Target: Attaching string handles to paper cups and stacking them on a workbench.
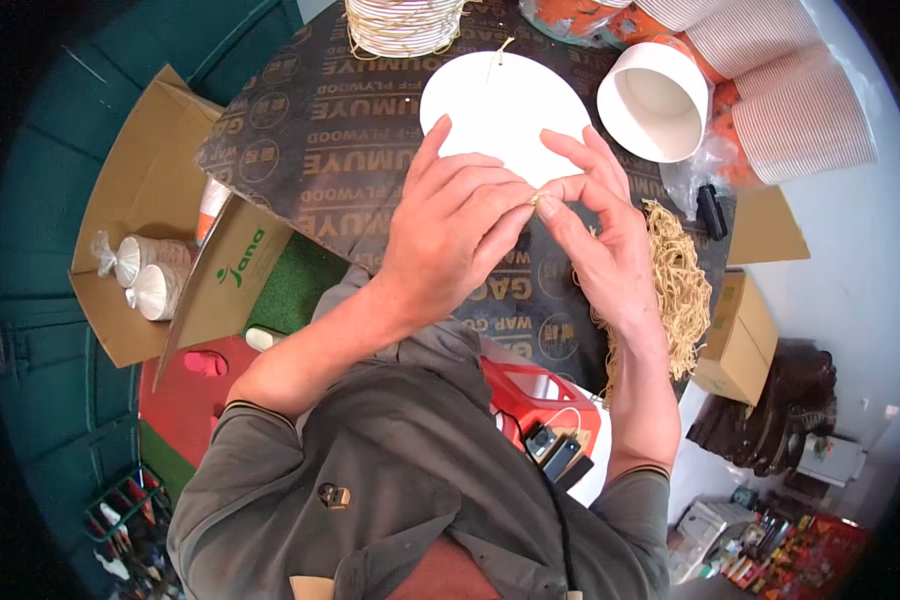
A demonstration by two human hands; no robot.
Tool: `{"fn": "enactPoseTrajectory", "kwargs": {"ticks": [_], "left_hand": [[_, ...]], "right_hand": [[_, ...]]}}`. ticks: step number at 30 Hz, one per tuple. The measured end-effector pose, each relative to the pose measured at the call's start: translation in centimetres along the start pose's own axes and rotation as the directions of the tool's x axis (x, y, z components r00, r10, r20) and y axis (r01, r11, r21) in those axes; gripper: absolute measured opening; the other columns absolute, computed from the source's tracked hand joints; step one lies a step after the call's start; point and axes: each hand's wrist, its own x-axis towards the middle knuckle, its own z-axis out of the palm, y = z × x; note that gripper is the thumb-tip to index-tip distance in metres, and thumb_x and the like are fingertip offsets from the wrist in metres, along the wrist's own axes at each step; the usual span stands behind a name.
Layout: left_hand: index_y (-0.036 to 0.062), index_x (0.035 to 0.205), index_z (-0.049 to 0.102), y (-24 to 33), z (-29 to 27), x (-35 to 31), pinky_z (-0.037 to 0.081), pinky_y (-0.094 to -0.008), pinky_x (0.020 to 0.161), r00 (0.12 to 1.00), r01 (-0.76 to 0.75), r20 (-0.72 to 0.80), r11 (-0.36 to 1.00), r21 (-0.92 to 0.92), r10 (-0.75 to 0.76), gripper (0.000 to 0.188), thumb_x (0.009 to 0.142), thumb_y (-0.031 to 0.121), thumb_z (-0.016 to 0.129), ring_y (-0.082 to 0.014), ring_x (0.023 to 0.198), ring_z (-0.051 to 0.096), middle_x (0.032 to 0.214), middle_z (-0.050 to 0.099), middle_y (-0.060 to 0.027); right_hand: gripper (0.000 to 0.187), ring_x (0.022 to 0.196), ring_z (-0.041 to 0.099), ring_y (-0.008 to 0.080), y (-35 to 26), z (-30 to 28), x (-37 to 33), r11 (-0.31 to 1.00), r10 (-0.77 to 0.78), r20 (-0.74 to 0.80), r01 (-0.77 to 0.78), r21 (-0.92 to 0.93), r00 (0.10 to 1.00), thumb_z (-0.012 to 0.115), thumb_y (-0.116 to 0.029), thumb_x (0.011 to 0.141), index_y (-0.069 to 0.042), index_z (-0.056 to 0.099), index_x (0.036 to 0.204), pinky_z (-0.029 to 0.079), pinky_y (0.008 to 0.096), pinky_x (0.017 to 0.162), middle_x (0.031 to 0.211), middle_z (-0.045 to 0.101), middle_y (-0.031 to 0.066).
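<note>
A white round lid-like disc (505,100) lies on the dark table just beyond my fingertips. A short tan cord end (501,55) pokes through a small hole near its far edge. Over the disc's near edge, my left hand (445,225) and my right hand (602,235) meet, each with thumb and forefinger pinched. Between them shows a small bit of tan cord (536,200), mostly hidden by the fingers. The other fingers of both hands are raised and spread. A loose heap of tan cords (678,290) lies by my right wrist.
A stack of white discs with cords (402,28) stands at the far edge. Far right are a white paper tub (654,102) and bagged stacks of tubs (800,115). A black object (711,212) lies near the right edge. An open cardboard box (110,290) stands left.
</note>
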Motion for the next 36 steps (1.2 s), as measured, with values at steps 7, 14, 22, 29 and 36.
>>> {"fn": "enactPoseTrajectory", "kwargs": {"ticks": [7,14,22,29,36], "left_hand": [[0.0079,0.107,0.078,-0.2,-0.5,0.1,0.042,-0.0555,0.127,1.0,-0.015,0.019,1.0,-0.02,0.015,0.025,0.086,-0.003,0.083,-0.0236,0.108,0.076,0.107,0.079,-0.0044],[0.0085,0.104,0.071,-0.7,-0.1,0.1,0.045,-0.0564,0.126,1.0,-0.031,0.001,0.999,-0.025,0.031,0.023,0.086,-0.002,0.081,-0.0248,0.103,0.073,0.102,0.073,-0.0042],[0.0068,0.105,0.068,-1.1,-0.4,0.1,0.047,-0.0574,0.124,0.997,-0.069,0.031,0.997,-0.03,0.07,0.022,0.087,-0.002,0.078,-0.0264,0.1,0.072,0.101,0.07,-0.0071],[0.0081,0.105,0.068,-1.3,-0.3,0.6,0.048,-0.0566,0.121,0.996,-0.088,0.03,0.996,-0.015,0.089,0.025,0.085,-0.001,0.08,-0.0264,0.097,0.072,0.1,0.07,-0.006],[0.0143,0.105,0.073,-0.9,-0.5,0.9,0.03,-0.0592,0.13,0.975,-0.132,0.196,0.983,0.127,0.106,0.016,0.093,0.021,0.081,-0.0203,0.103,0.068,0.096,0.067,-0.0007]], "right_hand": [[0.015,0.165,0.029,0.0391,-0.1,-0.1,0.1,1.0,-0.018,0.014,0.018,-0.002,1.0,0.075,-0.021,0.104,-0.007,0.079,0.105,0.024,0.0557,0.133,0.16,0.061,0.0092],[0.018,0.165,0.031,0.0398,-0.1,-0.5,0.3,0.998,-0.051,0.034,0.053,-0.036,0.998,0.075,-0.024,0.104,-0.006,0.078,0.105,0.025,0.0543,0.133,0.159,0.061,0.0086],[0.012,0.147,0.053,0.0409,-1.6,-2.3,0.8,0.924,-0.152,0.108,0.18,-0.337,0.982,0.068,-0.014,0.107,-0.003,0.063,0.106,0.047,0.0489,0.119,0.15,0.062,0.0169],[0.013,0.13,0.063,0.0402,-2.2,-3.0,1.3,0.908,-0.17,0.126,0.205,-0.364,0.977,0.07,-0.01,0.104,-0.002,0.06,0.105,0.054,0.0485,0.106,0.142,0.065,0.0161],[0.009,0.13,0.065,0.0353,-3.5,-3.1,1.9,0.862,-0.27,0.132,0.301,-0.408,0.954,0.071,-0.012,0.104,-0.006,0.065,0.107,0.036,0.0566,0.126,0.114,0.072,0.0122]]}}
